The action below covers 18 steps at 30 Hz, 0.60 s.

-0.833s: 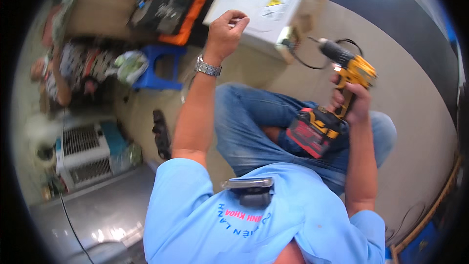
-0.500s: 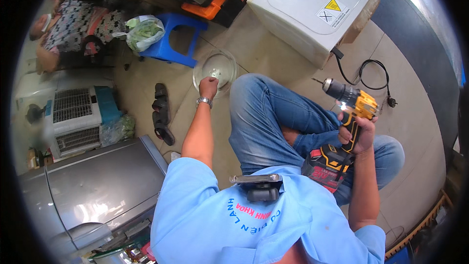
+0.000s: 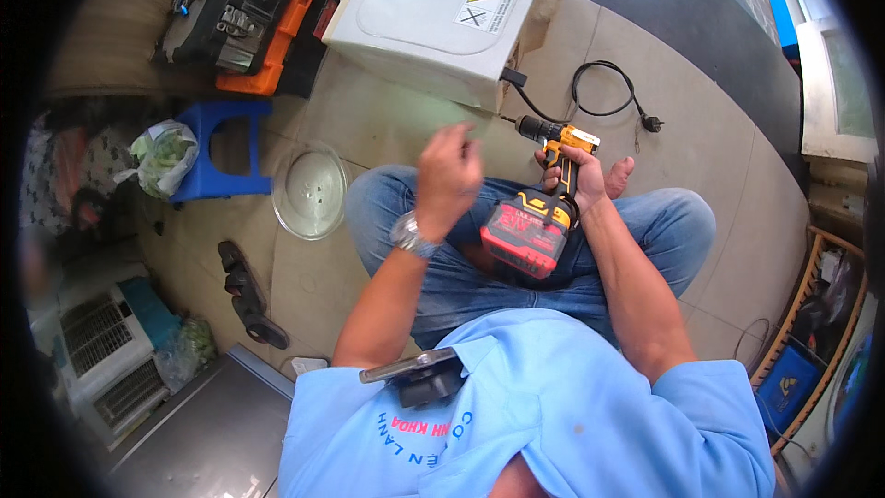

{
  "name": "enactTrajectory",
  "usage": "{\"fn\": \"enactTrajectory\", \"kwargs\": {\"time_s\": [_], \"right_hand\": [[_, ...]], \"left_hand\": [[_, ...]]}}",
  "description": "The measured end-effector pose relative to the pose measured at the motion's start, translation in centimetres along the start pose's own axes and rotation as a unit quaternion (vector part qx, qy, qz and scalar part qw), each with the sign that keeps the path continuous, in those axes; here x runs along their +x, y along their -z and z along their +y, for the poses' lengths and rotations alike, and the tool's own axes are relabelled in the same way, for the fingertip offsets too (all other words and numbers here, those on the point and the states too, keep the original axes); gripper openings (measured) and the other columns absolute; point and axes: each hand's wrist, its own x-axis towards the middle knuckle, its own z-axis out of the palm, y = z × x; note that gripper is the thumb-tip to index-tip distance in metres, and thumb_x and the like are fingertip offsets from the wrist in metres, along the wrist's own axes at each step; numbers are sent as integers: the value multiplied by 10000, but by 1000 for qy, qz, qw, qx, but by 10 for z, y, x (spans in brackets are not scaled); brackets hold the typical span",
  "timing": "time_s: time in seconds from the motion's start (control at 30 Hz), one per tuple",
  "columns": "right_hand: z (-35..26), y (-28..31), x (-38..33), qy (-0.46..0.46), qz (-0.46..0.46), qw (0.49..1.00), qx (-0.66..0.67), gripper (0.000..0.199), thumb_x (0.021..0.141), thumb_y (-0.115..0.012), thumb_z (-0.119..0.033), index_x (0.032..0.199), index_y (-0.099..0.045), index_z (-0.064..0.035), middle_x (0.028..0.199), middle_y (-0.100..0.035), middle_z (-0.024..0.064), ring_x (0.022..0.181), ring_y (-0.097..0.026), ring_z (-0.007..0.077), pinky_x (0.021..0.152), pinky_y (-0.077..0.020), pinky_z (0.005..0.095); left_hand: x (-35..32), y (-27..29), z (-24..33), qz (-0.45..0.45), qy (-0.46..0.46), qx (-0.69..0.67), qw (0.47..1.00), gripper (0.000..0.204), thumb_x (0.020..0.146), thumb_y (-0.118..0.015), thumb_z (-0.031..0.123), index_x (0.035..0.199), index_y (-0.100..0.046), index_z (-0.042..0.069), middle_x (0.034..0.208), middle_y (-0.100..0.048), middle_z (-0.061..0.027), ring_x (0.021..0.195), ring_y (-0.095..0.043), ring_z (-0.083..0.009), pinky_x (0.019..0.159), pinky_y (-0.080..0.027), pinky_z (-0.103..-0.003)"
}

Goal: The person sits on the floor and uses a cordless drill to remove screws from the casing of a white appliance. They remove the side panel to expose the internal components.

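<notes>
Yellow-and-black drill (image 3: 546, 207), likely heavy and rigid, best held by its handle (image 3: 566, 188): right hand (image 3: 584, 175) fingers wrap it; left hand (image 3: 449, 178) fingers blurred, hold unclear.

The floor (image 3: 728, 175) is beige tile with thin joint lines. A white box (image 3: 433, 9) stands on it toward the top of the view. To the box's right, a black cord (image 3: 631, 88) lies in a loose loop, its plug (image 3: 653, 124) flat on the tile. Toward the left are a round glass plate (image 3: 318, 219), a blue stool (image 3: 217, 187) just beside it, and dark strapped footwear (image 3: 245, 290), one sandal or two, unclear. A slatted basket (image 3: 790, 314) stands at far right.
</notes>
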Motion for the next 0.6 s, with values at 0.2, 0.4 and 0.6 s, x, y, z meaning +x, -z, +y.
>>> {"fn": "enactTrajectory", "kwargs": {"time_s": [0.2,0.4,0.6], "right_hand": [[-1,-4,6,32,57,997,-42,386,925,-558,-254,1154,-510,53,926,-621,105,614,-563,144,556,-519,293],[0,-4,1,-9,52,999,-14,296,911,-566,-219,1149,-514,-50,1005,-646,164,611,-592,178,511,-543,333],[4,0,7,20,141,983,-117,316,920,-594,-250,1161,-547,-52,985,-646,142,642,-631,214,517,-552,348]], "left_hand": [[51,-114,-108,-80,558,-498,659,316,883,-499,14,1182,-497,-88,1069,-606,-203,1074,-598,-353,984,-506,-479],[44,-160,-109,-59,422,-709,563,234,843,-439,-89,1046,-538,-28,1055,-608,-184,1070,-599,-322,1077,-439,-502],[40,-161,-103,-27,438,-678,589,168,971,-417,-3,1076,-548,-17,1155,-601,-157,1133,-579,-294,1120,-390,-493]]}}
